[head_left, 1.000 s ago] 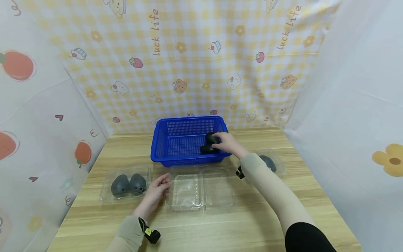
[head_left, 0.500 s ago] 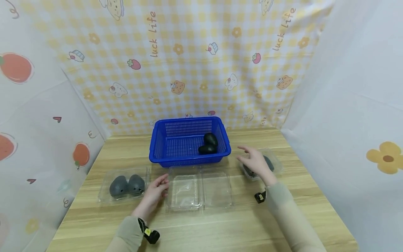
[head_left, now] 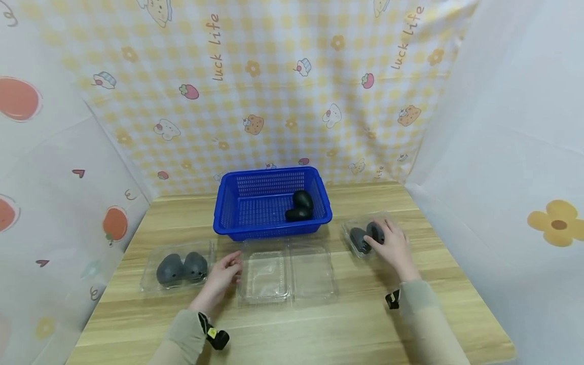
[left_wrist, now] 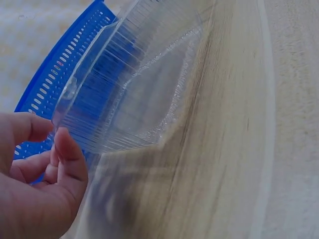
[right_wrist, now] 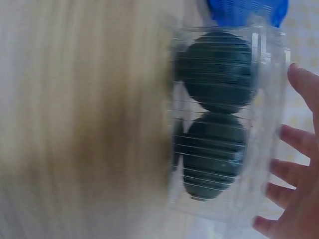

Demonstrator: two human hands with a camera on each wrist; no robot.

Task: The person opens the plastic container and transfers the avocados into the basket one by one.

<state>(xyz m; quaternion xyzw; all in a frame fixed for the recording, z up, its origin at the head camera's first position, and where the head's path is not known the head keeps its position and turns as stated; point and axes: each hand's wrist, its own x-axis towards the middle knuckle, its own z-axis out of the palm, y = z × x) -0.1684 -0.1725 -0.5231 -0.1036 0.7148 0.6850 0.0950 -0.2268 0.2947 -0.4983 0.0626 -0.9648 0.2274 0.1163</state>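
My right hand (head_left: 391,242) lies flat, fingers spread, on a closed clear clamshell (head_left: 365,236) at the right that holds two dark avocados (right_wrist: 213,114). My left hand (head_left: 225,271) rests on the table, and its loosely bent fingers (left_wrist: 67,157) touch the left edge of an open, empty clear clamshell (head_left: 286,274). Behind that clamshell stands a blue basket (head_left: 237,205) with two dark avocados (head_left: 298,206) inside. Another closed clamshell (head_left: 150,276) at the left holds two grey avocados (head_left: 181,267).
The wooden table (head_left: 292,324) is walled on three sides by patterned cloth. Bare wood lies along the front edge and behind the right clamshell. The blue basket (right_wrist: 246,11) shows just beyond the right clamshell in the right wrist view.
My right hand left the basket, with the two avocados staying inside, and moved right and down onto the right clamshell. The left hand has stayed at the empty clamshell's edge.
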